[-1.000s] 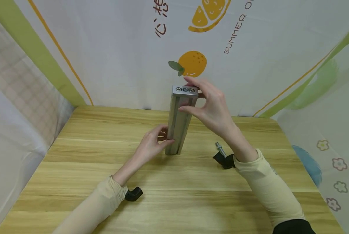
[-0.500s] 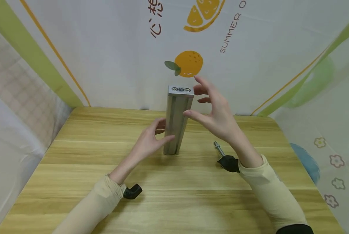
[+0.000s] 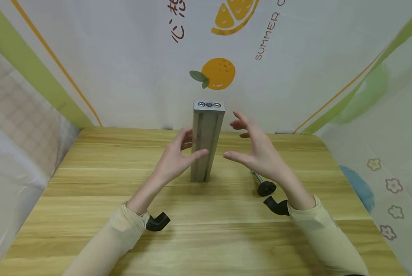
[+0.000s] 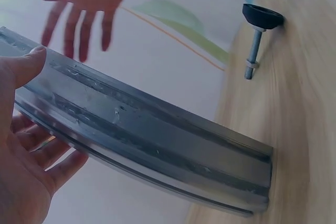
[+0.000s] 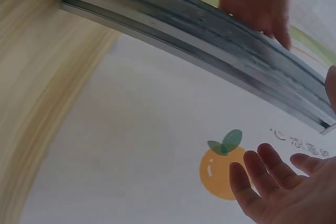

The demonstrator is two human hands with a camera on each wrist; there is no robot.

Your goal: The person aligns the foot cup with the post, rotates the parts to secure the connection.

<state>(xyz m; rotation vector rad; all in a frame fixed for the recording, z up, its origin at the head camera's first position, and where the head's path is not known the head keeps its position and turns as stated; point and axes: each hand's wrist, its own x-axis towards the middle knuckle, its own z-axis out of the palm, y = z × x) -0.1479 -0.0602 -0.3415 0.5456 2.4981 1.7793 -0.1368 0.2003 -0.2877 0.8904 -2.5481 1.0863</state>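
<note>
Grey metal profile (image 5: 199, 40) standing on the wooden table (image 5: 37, 77), left hand (image 5: 257, 1) behind it, right hand (image 5: 283, 192) spread, apart from it

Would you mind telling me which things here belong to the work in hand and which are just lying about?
In hand: aluminium bar, standing upright on the table, between left hand and right hand.
Lying about: bolt with black foot.

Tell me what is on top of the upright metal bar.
The metal bar ends in a flat cap with three small round holes or screw heads in a row. Nothing rests on it. Whether they are holes or screws is too small to tell.
</note>
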